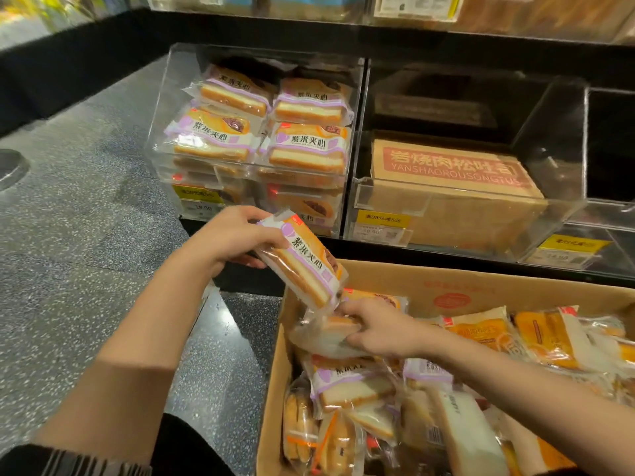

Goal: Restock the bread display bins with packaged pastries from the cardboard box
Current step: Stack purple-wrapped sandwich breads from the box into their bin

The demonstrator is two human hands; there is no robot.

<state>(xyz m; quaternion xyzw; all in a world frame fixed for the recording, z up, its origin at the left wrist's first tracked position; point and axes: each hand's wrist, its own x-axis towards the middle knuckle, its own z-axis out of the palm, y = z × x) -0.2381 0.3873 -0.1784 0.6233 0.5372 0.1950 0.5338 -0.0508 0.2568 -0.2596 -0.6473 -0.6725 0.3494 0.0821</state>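
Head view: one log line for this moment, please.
left hand: holds purple-label pastry pack | right hand: grips pack in cardboard box | left display bin: nearly full

The pastry pack (302,266) in my left hand (233,235) is wrapped in thin, glossy clear plastic film with printed purple and orange panels. The cardboard box (481,286) below is matt brown corrugated paperboard. The display bins (254,108) are clear, hard acrylic that catches reflections. The floor (86,201) looks like polished speckled grey stone. My sleeve (68,462) is dark, soft ribbed knit cloth.
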